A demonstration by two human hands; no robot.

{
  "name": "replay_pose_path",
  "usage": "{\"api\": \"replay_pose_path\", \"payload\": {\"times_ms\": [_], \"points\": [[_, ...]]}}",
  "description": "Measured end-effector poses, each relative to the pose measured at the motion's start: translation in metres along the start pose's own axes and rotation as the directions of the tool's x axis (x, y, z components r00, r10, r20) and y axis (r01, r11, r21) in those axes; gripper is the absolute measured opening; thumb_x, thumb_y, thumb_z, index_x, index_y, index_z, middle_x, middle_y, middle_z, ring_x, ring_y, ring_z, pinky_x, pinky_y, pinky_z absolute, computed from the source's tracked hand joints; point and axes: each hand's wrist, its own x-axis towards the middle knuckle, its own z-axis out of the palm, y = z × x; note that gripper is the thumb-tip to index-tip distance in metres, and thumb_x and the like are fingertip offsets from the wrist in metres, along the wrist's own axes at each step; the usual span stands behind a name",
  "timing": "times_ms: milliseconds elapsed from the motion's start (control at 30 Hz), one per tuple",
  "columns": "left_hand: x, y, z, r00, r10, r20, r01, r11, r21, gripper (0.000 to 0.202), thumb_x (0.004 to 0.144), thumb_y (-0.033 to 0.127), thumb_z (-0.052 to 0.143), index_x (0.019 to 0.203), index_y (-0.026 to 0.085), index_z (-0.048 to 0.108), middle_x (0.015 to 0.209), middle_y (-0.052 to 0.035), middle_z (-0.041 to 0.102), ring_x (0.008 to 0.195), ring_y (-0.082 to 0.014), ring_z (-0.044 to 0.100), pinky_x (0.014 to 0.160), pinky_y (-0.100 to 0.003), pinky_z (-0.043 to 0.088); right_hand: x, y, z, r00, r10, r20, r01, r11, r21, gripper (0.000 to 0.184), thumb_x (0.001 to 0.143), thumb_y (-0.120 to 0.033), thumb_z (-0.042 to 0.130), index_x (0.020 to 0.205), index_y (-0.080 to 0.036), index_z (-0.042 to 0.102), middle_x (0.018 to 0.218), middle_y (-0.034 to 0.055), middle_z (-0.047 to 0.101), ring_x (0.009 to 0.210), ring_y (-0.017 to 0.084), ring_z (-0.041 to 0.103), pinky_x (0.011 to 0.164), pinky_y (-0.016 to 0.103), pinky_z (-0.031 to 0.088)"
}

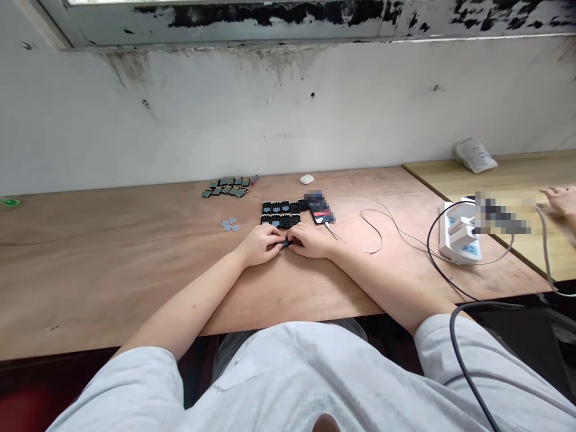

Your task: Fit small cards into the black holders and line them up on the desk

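Observation:
My left hand (261,245) and my right hand (309,240) meet low over the table, their fingers closed on one small black plastic part (286,242) with a bluish patch. The fingers cover much of it. Just beyond them lie two rows of similar black plastic parts (276,207), some bearing blue-grey pads. Several loose blue-grey square pads (230,224) are scattered to the left of the rows. Farther back on the left sit two rows of small dark green square boards (227,187).
A phone (318,209) with a white cable lies right of the black parts, a white earbud case (306,179) behind. A power strip (459,237) with plugs and cables stands at right. Another person's hand (562,199) rests at the far right, near a white packet (475,155).

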Motion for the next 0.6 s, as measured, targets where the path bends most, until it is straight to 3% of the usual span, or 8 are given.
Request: {"api": "replay_pose_path", "payload": {"times_ms": [267, 600], "points": [[-0.0021, -0.0052, -0.0011, 0.998, 0.021, 0.066, -0.022, 1.000, 0.017, 0.028, 0.097, 0.033, 0.064, 0.119, 0.029, 0.080, 0.126, -0.0096, 0.072, 0.118, -0.0282, 0.062, 0.107, -0.049, 0.049, 0.0002, -0.0001, 0.0001, 0.999, 0.041, -0.010, -0.040, 0.999, 0.004, 0.013, 0.087, -0.014, 0.070, 0.097, -0.020, 0.063, 0.092, 0.0056, 0.069, 0.089, 0.024, 0.061, 0.084, 0.035, 0.045], [-0.0013, -0.0106, 0.0033, 0.997, 0.070, 0.039, -0.071, 0.997, 0.010, 0.028, 0.104, 0.028, 0.055, 0.117, 0.028, 0.080, 0.122, -0.0089, 0.075, 0.111, -0.0266, 0.061, 0.101, -0.047, 0.051, -0.0009, 0.0020, 0.0001, 0.999, 0.028, -0.025, -0.028, 1.000, 0.013, 0.012, 0.090, -0.016, 0.072, 0.098, -0.019, 0.064, 0.091, 0.0055, 0.068, 0.089, 0.023, 0.061, 0.082, 0.034, 0.047]]}}
